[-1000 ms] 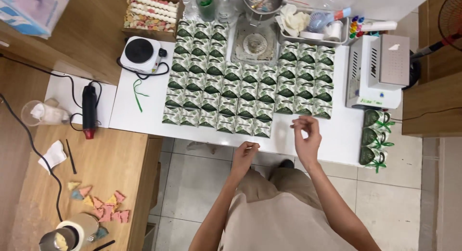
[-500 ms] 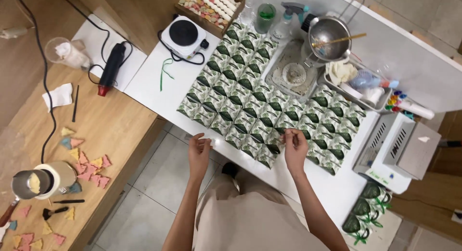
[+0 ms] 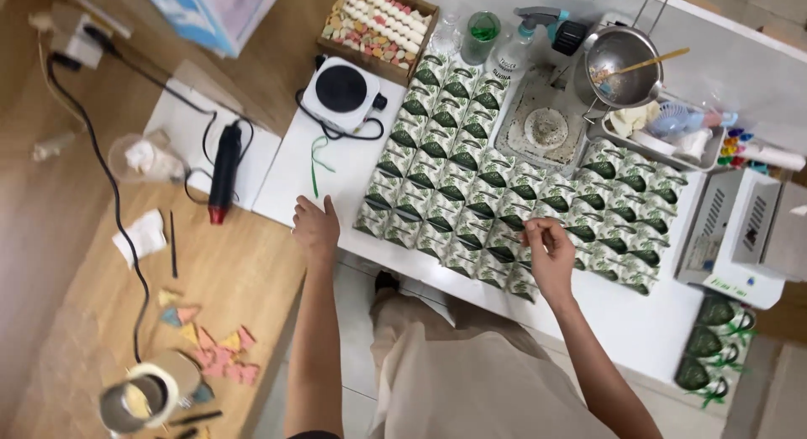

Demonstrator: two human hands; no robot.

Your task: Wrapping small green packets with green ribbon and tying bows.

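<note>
Head view: right hand (image 3: 551,258) pinches something tiny over the green-printed boxes (image 3: 513,199). Left hand (image 3: 315,227) rests open and empty on the white bench (image 3: 290,166), nearer the green ribbon (image 3: 314,163).

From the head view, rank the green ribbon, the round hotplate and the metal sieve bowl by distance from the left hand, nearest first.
1. green ribbon, on the white table just above the left hand.
2. round hotplate, farther up the table.
3. metal sieve bowl, far across to the upper right.
</note>
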